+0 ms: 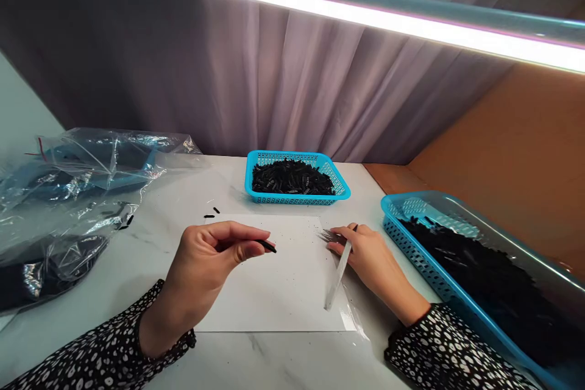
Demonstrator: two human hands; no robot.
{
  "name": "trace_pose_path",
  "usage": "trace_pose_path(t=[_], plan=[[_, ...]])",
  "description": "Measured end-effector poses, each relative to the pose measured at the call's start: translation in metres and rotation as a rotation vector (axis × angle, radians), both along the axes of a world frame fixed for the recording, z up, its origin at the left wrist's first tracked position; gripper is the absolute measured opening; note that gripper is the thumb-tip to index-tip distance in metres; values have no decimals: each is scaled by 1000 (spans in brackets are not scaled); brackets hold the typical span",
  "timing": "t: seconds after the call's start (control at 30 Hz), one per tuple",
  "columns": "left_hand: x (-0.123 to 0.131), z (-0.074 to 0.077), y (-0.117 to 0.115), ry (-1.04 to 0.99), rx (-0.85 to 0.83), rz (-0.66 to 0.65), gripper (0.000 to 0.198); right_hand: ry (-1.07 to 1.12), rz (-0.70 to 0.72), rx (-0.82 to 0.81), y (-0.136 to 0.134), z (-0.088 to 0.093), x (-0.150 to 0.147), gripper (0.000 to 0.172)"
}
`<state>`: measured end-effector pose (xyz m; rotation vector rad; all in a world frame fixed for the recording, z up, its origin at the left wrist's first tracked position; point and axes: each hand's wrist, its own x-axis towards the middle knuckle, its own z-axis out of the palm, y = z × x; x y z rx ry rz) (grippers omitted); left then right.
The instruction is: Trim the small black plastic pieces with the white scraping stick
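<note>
My left hand [201,268] is raised above the white sheet [260,298], thumb and fingers pinched on a small black strip-like piece [267,246]. The piece juts out to the right from the fingertips. Over the sheet's right side, my right hand [365,250] is closed round a thin, pale grey stick-like tool [339,274]. Its long end slants down toward the sheet, and a dark tip shows near the knuckles. Thin grey streaks show beyond the right fingertips, too blurred to identify. Tiny dark specks are scattered on the sheet.
A blue basket [297,199] heaped with black pieces stands at the back. On the right is a larger blue basket [411,262] of black pieces. Clear plastic bags [105,158] lie left, near loose black pieces [209,216]. A lit tube lamp [388,18] hangs above.
</note>
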<state>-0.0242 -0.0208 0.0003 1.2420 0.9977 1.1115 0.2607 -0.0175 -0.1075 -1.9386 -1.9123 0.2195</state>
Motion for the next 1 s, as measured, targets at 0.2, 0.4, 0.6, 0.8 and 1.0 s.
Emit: trace_pose_path(t=[0.2, 0.4, 0.6, 0.8, 1.0], plan=[[0, -13, 7, 121, 129, -37, 4, 760, 246, 148, -26, 42, -51, 23], [10, -34, 8, 124, 74, -169, 13, 1313, 257, -60, -29, 55, -99, 33], [15, -14, 16, -232, -367, -77, 28, 354, -274, 373, -32, 66, 15, 18], [18, -6, 28, -538, -478, 62, 41, -146, -515, 274, -53, 65, 70, 33], [17, -2, 23, -651, -488, 98, 45, 548, 125, 236, -42, 58, -43, 55]])
